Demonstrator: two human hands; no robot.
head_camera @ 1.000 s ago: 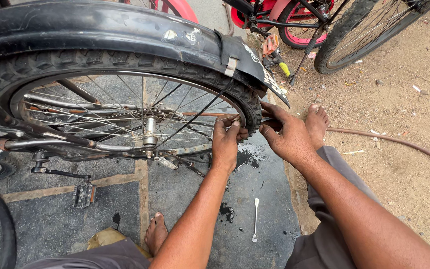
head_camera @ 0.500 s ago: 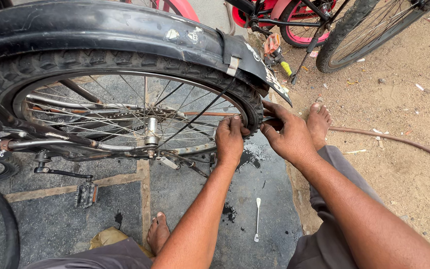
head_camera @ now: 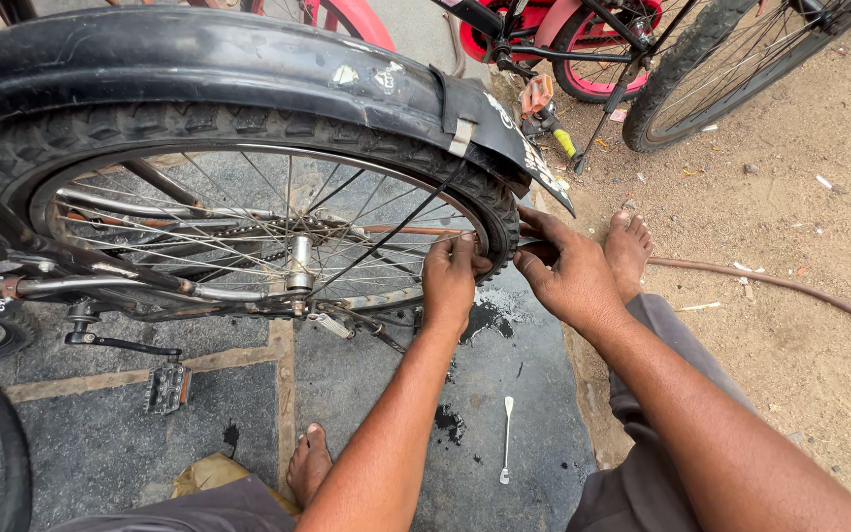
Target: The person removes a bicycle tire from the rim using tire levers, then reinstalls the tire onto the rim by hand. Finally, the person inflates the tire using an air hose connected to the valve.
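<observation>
A black bicycle's rear wheel fills the upper left, its knobby tyre (head_camera: pixel 248 128) under a black mudguard (head_camera: pixel 199 59). My left hand (head_camera: pixel 450 281) grips the metal rim (head_camera: pixel 465 222) and tyre edge at the wheel's right side, fingers curled over it. My right hand (head_camera: pixel 568 276) holds the tyre's outer edge just right of it, thumb pressed to the rubber. Both hands sit close together, almost touching. Spokes and the hub (head_camera: pixel 297 266) lie left of them.
A small metal tool (head_camera: pixel 506 438) lies on the dark stone paving below my hands. My bare feet (head_camera: pixel 627 251) (head_camera: pixel 307 463) rest on the ground. A pedal (head_camera: pixel 166 386) hangs at lower left. A brown hose (head_camera: pixel 790 288) crosses the sand; red bicycles stand behind.
Both hands stay on the tyre at the same spot. The left fingers have shifted slightly on the rim, and the view has drifted a little.
</observation>
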